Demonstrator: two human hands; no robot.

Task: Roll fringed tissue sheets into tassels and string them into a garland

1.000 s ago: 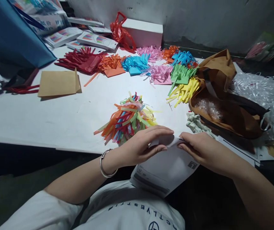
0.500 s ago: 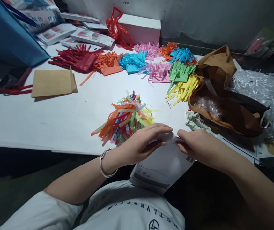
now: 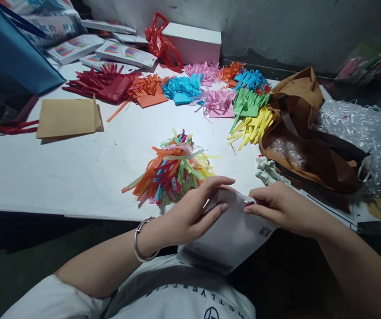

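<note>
The white packet (image 3: 232, 237) extends below the left hand (image 3: 190, 216), holding its upper edge, and the right hand (image 3: 281, 206), pinching its corner

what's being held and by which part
A white printed packet, held near its upper edge: the right hand pinches it, the left hand cups it.

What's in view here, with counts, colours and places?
Printed paper: one, white, lower centre
Strip pile: one, multicoloured, table centre
Fringed bundles: at least nine, various colours, back
Open bag: one, brown, right
Strip heap: one, clear, far right
Crumpled item: one, pale, right
Folded card: one, tan, left
Slanted item: one, blue, far left
Flat boxes: several, white, back left
Plastic bag: one, red, back
Long box: one, white, back
Table: one, white, middle
Shirt: one, white, bottom
Bracelet: one, silver, left wrist
Left hand: one, bare, centre
Right hand: one, bare, centre right
</note>
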